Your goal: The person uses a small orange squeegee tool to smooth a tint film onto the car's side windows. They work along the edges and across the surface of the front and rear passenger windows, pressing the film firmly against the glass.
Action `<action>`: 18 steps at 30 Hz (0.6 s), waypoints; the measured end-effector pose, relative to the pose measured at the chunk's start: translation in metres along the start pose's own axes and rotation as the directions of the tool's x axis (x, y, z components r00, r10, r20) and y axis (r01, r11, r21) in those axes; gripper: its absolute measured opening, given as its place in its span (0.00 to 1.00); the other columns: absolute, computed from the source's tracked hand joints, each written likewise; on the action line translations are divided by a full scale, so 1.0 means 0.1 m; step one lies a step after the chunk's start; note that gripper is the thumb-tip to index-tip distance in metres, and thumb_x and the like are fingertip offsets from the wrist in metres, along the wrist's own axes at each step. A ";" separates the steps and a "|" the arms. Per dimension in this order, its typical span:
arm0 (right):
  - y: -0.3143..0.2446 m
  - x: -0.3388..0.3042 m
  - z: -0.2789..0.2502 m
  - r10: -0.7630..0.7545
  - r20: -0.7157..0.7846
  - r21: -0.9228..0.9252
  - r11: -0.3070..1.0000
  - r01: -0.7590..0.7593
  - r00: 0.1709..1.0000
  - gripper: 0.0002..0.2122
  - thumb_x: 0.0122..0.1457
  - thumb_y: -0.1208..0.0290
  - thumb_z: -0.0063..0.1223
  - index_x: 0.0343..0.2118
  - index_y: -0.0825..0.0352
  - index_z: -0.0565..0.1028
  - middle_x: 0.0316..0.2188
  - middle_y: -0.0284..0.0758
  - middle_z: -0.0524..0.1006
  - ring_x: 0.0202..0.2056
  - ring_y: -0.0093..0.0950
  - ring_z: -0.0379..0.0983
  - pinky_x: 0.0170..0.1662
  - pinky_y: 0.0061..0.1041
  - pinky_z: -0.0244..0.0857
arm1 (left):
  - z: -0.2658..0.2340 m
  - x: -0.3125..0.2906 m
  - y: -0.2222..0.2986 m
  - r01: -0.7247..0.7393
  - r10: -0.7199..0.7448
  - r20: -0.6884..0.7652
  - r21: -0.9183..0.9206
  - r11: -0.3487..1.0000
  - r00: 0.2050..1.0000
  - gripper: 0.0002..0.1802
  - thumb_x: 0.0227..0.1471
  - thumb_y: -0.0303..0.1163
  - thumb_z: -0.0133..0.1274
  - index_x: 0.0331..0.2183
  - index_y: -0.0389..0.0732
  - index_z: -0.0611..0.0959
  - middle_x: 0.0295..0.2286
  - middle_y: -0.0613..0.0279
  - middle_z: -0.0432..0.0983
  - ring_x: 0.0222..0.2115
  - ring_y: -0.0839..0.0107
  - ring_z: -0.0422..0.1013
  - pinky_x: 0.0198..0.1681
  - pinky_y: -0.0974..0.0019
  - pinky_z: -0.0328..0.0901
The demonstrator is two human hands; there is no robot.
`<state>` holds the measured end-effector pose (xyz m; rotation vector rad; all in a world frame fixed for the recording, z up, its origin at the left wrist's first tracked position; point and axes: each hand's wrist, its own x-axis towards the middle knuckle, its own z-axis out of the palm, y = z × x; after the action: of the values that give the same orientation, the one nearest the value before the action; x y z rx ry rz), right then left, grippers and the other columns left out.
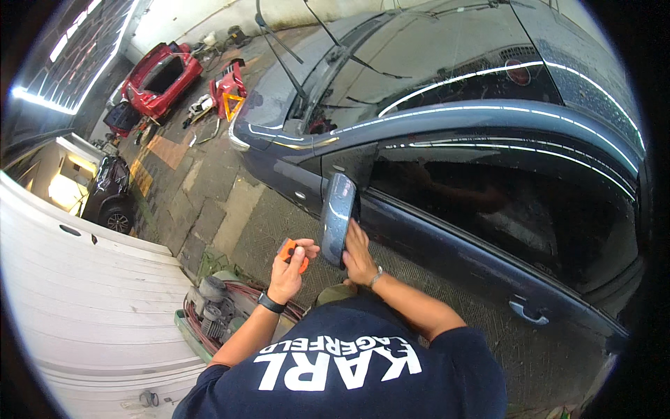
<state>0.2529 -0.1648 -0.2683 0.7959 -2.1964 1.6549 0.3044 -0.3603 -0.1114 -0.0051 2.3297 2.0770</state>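
Observation:
My left hand, wearing a dark wristband, is closed around a small orange tool with a black knob. Its exact kind does not show. Just right of it, the blue-grey side mirror sticks out from the car door, its housing dotted with drops. My right hand, with a bracelet at the wrist, grips the mirror's lower end on the side facing the door window. Part of its thumb and fingertips is hidden. A narrow gap separates the orange tool from the mirror.
A compressor-like machine with a reddish hose stands by my left elbow, beside a white panelled door. Red car body parts and an orange warning triangle lie farther off. Raised wiper arms rise from the windscreen.

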 end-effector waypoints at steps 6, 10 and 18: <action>0.13 -0.72 0.10 -0.029 0.166 -0.095 0.994 0.045 0.986 0.30 0.71 0.51 0.38 0.68 0.69 0.67 0.76 0.47 0.54 0.77 0.48 0.43 0.74 0.55 0.34 | 0.00 0.17 0.11 -0.009 0.006 0.137 0.024 1.000 0.991 0.19 0.74 0.37 0.46 0.52 0.31 0.80 0.44 0.52 0.84 0.43 0.68 0.78 0.53 0.62 0.72; 0.13 -0.81 0.24 0.062 0.133 -0.129 0.991 -0.045 0.989 0.33 0.73 0.50 0.37 0.74 0.66 0.59 0.78 0.44 0.50 0.78 0.47 0.40 0.74 0.55 0.33 | -0.07 0.33 0.07 0.004 0.001 0.243 -0.021 1.000 0.970 0.19 0.74 0.37 0.46 0.52 0.32 0.80 0.44 0.52 0.84 0.44 0.67 0.79 0.53 0.61 0.72; -0.10 -0.59 0.31 0.518 -0.135 -0.120 0.838 -0.533 0.845 0.30 0.76 0.44 0.28 0.72 0.57 0.66 0.77 0.38 0.54 0.77 0.42 0.45 0.74 0.47 0.45 | -0.11 0.80 0.28 -0.104 0.119 0.510 -0.058 0.993 0.852 0.25 0.74 0.47 0.44 0.54 0.33 0.78 0.44 0.50 0.83 0.43 0.63 0.79 0.49 0.59 0.73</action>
<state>0.3099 -0.1801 -0.3010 0.0508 -2.5831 1.6647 0.2242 -0.3668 -0.0837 0.6212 2.0064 1.8524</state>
